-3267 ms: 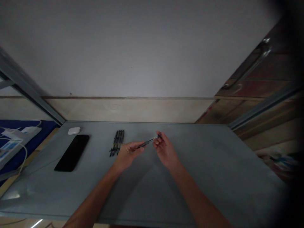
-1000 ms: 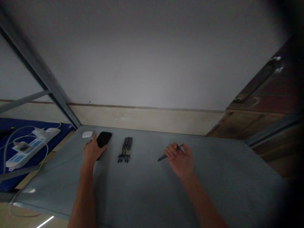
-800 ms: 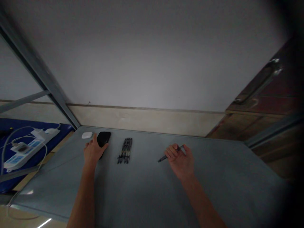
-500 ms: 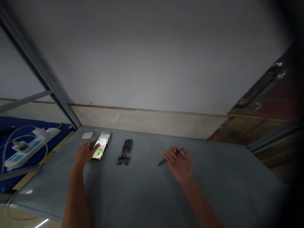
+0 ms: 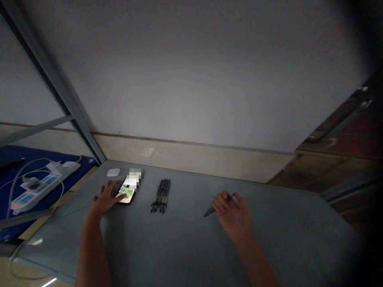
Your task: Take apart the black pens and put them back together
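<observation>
My left hand [image 5: 105,198] lies at the near left side of a smartphone [image 5: 129,189] with a lit screen. Its fingers are spread, and the thumb rests over the lower part of the screen. My right hand [image 5: 231,213] is turned palm up with its fingers curled round a dark pen [image 5: 210,211], whose tip points down to the left. Between the hands, several dark pens [image 5: 160,196] lie side by side on the grey tabletop [image 5: 185,239]. A small white rounded case [image 5: 113,172] sits behind the phone.
On a blue surface [image 5: 14,159] at the left lies a white power strip [image 5: 44,187] with plugs and cables. A grey metal frame post [image 5: 80,131] rises at the table's back left corner. The wall [image 5: 191,91] stands along the back edge.
My left fingers have spread, and the thumb has shifted lower on the phone screen. The picture on the screen has changed. My right hand keeps hold of the pen; the view has shifted slightly.
</observation>
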Demonstrator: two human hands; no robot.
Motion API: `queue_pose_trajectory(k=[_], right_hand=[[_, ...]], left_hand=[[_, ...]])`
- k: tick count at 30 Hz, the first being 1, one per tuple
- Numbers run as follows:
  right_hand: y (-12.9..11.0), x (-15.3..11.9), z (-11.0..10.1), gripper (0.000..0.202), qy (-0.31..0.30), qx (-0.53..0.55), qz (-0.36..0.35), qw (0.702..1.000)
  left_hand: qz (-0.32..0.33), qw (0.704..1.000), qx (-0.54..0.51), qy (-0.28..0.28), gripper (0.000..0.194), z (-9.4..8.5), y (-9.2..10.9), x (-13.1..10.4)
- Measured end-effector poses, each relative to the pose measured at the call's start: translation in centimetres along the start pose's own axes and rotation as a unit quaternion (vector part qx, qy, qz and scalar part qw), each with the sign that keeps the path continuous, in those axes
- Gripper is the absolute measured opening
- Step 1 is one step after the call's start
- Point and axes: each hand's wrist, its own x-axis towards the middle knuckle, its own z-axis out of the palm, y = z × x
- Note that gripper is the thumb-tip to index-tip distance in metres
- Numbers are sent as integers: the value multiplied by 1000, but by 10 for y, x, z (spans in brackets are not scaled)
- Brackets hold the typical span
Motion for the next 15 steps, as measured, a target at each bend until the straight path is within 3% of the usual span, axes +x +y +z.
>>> queue_pose_trajectory(k=[5, 10, 15], right_hand=[[3, 1, 0, 31, 5, -4, 6, 1000], [2, 1, 0, 31, 23, -5, 7, 1000], [1, -1, 2, 29, 27, -5, -1, 1000]], left_hand=[[-12, 1000, -14, -25, 80, 1, 0, 2], [-69, 996, -53, -34, 63, -1, 4, 5], [-103, 990, -92, 37, 62, 1, 15, 6]])
